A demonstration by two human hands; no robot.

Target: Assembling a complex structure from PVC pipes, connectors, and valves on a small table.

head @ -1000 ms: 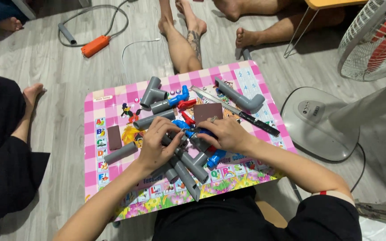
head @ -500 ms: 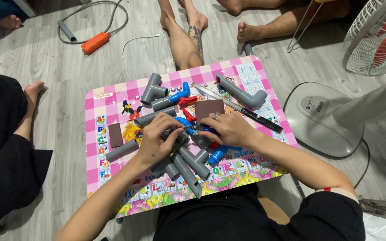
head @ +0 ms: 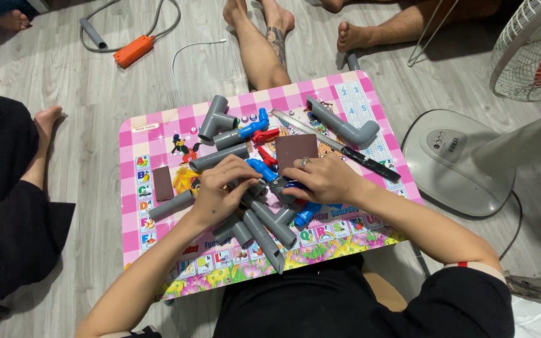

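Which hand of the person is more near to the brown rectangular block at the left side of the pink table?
Left. The left hand lies just right of the brown block, not touching it. The right hand is farther right, beyond the left hand, over the grey pipe pieces.

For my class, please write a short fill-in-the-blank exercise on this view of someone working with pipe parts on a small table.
1. The pipe pieces under the left hand are ____ in colour.
2. The table has a checked border of white and ____.
3. On the floor at the right stands a white ____.
4. The right hand wears a ____ on one finger.

Missing words: grey; pink; fan; ring
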